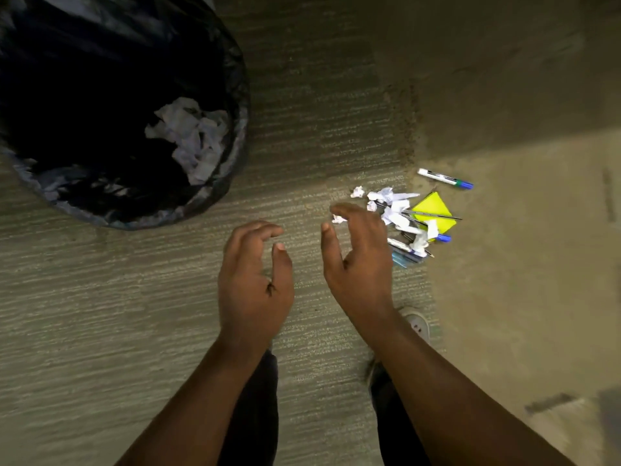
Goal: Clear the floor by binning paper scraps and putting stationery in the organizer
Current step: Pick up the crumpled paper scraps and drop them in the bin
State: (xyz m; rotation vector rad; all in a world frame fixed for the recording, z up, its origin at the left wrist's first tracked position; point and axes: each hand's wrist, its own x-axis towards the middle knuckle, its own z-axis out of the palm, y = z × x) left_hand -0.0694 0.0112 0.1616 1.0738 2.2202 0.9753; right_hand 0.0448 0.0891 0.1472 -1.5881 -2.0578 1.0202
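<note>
A bin [232,95] lined with a black bag stands at the upper left, with crumpled white paper [193,139] inside. On the carpet to the right lies a heap of white paper scraps [391,201], a yellow sticky pad [433,210], several pens and pencils [433,215] and a blue-capped marker [443,178] a little apart. My left hand [253,284] hovers open over bare carpet. My right hand [358,260] is open with curled fingers just left of the heap, a small scrap [337,219] under its fingertips. Neither hand holds anything.
My shoes [418,322] and dark trouser legs show below the hands. The ribbed carpet [100,314] meets a smoother floor strip [521,264] at the right. No organizer is in view.
</note>
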